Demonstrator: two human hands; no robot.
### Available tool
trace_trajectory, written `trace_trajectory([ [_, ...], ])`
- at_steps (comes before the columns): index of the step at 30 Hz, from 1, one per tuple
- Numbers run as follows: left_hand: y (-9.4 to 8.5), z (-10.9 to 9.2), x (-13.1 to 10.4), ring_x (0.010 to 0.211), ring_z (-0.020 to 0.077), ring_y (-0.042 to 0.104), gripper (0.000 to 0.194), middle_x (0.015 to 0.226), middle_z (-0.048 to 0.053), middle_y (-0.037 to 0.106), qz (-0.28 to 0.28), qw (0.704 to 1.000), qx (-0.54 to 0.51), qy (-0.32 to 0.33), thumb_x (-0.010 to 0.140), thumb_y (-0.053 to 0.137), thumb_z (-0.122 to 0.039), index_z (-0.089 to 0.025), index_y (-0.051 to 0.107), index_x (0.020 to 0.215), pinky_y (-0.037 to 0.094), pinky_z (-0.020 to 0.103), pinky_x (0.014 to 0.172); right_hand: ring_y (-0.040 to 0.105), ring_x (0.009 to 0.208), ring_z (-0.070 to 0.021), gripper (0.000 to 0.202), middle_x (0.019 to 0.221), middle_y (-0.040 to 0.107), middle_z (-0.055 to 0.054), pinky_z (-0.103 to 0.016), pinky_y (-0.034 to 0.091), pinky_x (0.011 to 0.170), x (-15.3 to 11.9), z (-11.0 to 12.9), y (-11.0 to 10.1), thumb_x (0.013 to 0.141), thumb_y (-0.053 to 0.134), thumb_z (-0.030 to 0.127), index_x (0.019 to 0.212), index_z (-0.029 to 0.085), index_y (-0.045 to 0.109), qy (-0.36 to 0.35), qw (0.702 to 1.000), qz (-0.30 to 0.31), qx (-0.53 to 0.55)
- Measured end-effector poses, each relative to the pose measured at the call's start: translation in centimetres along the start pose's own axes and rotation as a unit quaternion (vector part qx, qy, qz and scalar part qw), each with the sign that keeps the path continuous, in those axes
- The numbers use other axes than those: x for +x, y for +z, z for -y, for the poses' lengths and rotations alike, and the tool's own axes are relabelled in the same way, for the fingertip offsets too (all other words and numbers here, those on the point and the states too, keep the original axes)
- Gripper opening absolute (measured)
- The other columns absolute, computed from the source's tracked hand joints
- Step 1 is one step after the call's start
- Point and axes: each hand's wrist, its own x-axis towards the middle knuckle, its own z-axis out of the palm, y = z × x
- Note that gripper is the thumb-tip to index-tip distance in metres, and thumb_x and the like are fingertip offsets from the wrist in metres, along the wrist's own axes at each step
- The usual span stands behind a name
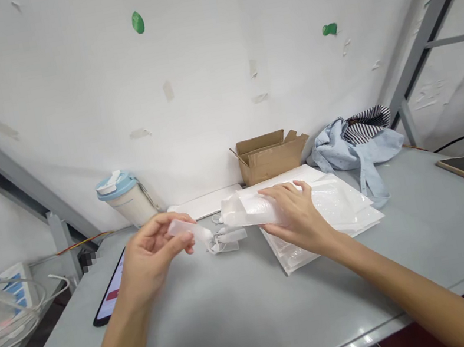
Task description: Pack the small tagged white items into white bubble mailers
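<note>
left fingers (pixel 175 247) pinch a frosted tube (pixel 190 228) while right fingers (pixel 284 193) grip a translucent pouch (pixel 247 210).

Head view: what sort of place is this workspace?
Probably a packing or light-assembly workstation, though the frame can't confirm it: a gray worktable between metal frames, a pile of white plastic pouches on it, and an open cardboard box by the wall.
</note>
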Motion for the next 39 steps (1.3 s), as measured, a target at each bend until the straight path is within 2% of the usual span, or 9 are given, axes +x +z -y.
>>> trace_trajectory([
  [4,1.5,1.0,-0.1,0.062,0.0128,0.059,0.027,0.084,0.004,0.067,-0.071,0.993,-0.094,-0.001,0.062,0.077,-0.03,-0.018,0.064,0.082,0.052,0.026,0.061,0.052,0.101,-0.026,0.04,0.11,0.06,-0.009,-0.048,0.021,0.095,0.0,0.2,0.0,0.078,0.055,0.028,0.116,0.02,0.044,0.0,1.0,-0.004,0.007],
  [7,2.8,1.7,-0.4,0.069,0.0148,0.062,0.028,0.079,0.002,0.068,-0.073,0.995,-0.057,-0.022,0.062,0.078,-0.03,-0.018,0.066,0.085,0.053,0.027,0.067,0.053,0.098,-0.0248,0.039,0.107,0.062,-0.007,-0.047,0.023,0.094,-0.1,0.4,0.1,0.078,0.055,0.026,0.115,0.02,0.044,-0.019,0.999,-0.021,0.019],
  [10,3.3,1.7,-0.6,0.063,0.0138,0.06,0.028,0.068,0.0,0.065,-0.069,0.997,0.023,-0.033,0.063,0.077,-0.033,-0.019,0.069,0.086,0.051,0.025,0.062,0.055,0.094,-0.0233,0.035,0.103,0.064,-0.006,-0.044,0.025,0.091,-0.2,0.5,0.1,0.078,0.054,0.023,0.112,0.02,0.046,-0.04,0.998,-0.045,0.03],
  [18,0.8,0.7,-0.4,0.052,0.0102,0.047,0.019,0.051,-0.004,0.052,-0.106,0.985,0.134,0.021,0.066,0.074,-0.037,-0.024,0.072,0.078,0.04,0.021,0.049,0.052,0.099,-0.0251,0.04,0.108,0.061,-0.01,-0.046,0.023,0.092,-0.1,0.6,0.1,0.077,0.053,0.023,0.115,0.017,0.044,-0.053,0.998,-0.041,0.004],
  [22,1.4,1.2,-0.2,0.051,0.0097,0.044,0.023,0.055,-0.004,0.051,-0.049,0.984,0.171,0.01,0.068,0.072,-0.038,-0.024,0.073,0.085,0.038,0.021,0.048,0.051,0.1,-0.0261,0.042,0.108,0.06,-0.01,-0.047,0.023,0.093,-0.2,1.0,0.0,0.077,0.052,0.026,0.118,0.019,0.043,-0.052,0.998,-0.022,0.02],
  [27,3.7,2.4,-0.9,0.071,0.0142,0.053,0.032,0.079,0.002,0.056,0.012,0.975,0.189,0.117,0.081,0.06,-0.034,-0.025,0.066,0.111,0.044,0.024,0.059,0.051,0.098,-0.026,0.042,0.106,0.06,-0.01,-0.045,0.026,0.09,-0.4,1.6,0.1,0.077,0.051,0.026,0.117,0.018,0.044,-0.066,0.997,-0.017,0.033],
  [30,4.1,2.5,-1.3,0.077,0.016,0.055,0.034,0.092,0.005,0.061,0.0,0.971,0.19,0.147,0.084,0.056,-0.031,-0.026,0.062,0.117,0.048,0.027,0.065,0.05,0.099,-0.0261,0.043,0.108,0.058,-0.01,-0.045,0.026,0.09,-0.5,1.7,0.3,0.076,0.052,0.025,0.118,0.017,0.045,-0.062,0.998,-0.005,0.027],
  [35,4.0,2.1,-1.5,0.077,0.0164,0.059,0.016,0.087,0.002,0.069,-0.01,0.971,0.206,0.124,0.083,0.058,-0.027,-0.024,0.068,0.095,0.048,0.029,0.073,0.049,0.101,-0.0263,0.043,0.11,0.058,-0.011,-0.046,0.025,0.091,-0.5,1.7,0.6,0.076,0.052,0.025,0.117,0.017,0.043,-0.056,0.998,0.0,0.022],
  [39,4.3,1.8,-1.8,0.083,0.0193,0.059,0.012,0.085,0.003,0.069,0.0,0.96,0.224,0.171,0.082,0.057,-0.023,-0.022,0.068,0.085,0.047,0.03,0.075,0.049,0.101,-0.0259,0.043,0.11,0.058,-0.011,-0.045,0.025,0.091,-0.6,1.7,0.6,0.076,0.052,0.024,0.117,0.018,0.043,-0.056,0.998,-0.009,0.017],
])
